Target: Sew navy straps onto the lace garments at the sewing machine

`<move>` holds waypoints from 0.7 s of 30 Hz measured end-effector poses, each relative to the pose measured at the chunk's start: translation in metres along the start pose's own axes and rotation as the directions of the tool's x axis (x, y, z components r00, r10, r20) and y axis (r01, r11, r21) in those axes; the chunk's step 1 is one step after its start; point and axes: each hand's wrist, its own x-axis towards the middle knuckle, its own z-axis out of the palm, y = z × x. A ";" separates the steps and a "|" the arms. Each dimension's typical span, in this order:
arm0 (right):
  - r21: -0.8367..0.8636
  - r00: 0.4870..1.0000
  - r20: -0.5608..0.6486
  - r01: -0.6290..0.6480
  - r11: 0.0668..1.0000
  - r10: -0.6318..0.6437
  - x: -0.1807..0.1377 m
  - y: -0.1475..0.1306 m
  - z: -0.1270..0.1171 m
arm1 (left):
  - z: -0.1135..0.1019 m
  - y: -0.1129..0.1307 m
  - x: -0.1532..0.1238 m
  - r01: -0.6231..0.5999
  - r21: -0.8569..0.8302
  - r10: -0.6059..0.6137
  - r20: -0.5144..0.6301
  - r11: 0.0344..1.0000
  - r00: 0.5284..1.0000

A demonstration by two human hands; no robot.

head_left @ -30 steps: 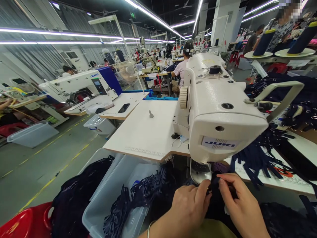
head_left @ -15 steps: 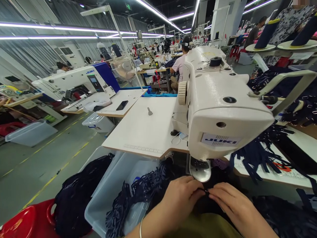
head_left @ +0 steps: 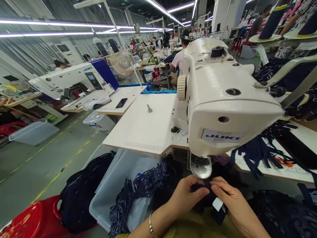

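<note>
1. The navy strap point(head_left: 219, 217) is at bottom centre-right of the frame, below the sewing machine's point(head_left: 230, 109) rounded metal arm end point(head_left: 201, 170).
2. Its visible length runs downward, slightly rightward; its lower end, beside a white tag point(head_left: 217, 204), points toward the bottom edge.
3. The right hand point(head_left: 229, 195) pinches it.
4. The left hand's point(head_left: 185, 195) thumb lies against it; whether that hand grips, I cannot tell.

Bare hands point(head_left: 190, 196) point(head_left: 230, 195): two, left and right
White tag point(head_left: 217, 204) at right hand: one
Bracelet point(head_left: 150, 223): one
Machines point(head_left: 230, 105) point(head_left: 81, 75) with readable JUKI name: two
Standing fan point(head_left: 121, 62): one
Thread cones point(head_left: 273, 21) point(head_left: 310, 27), right side: two
</note>
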 end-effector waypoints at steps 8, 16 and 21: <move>0.006 0.979 0.188 0.079 0.997 -0.079 -0.002 -0.007 -0.005 | 0.000 0.011 -0.006 -0.148 0.231 0.164 -0.053 0.962 0.985; 0.254 0.979 -0.063 0.201 0.946 -0.192 -0.007 0.010 0.008 | 0.002 0.020 -0.011 -0.335 0.540 0.438 -0.069 0.772 0.896; 0.017 0.930 -0.118 0.353 0.936 -0.348 -0.011 0.006 0.004 | -0.001 0.030 -0.013 -0.371 0.692 0.540 -0.031 0.619 0.841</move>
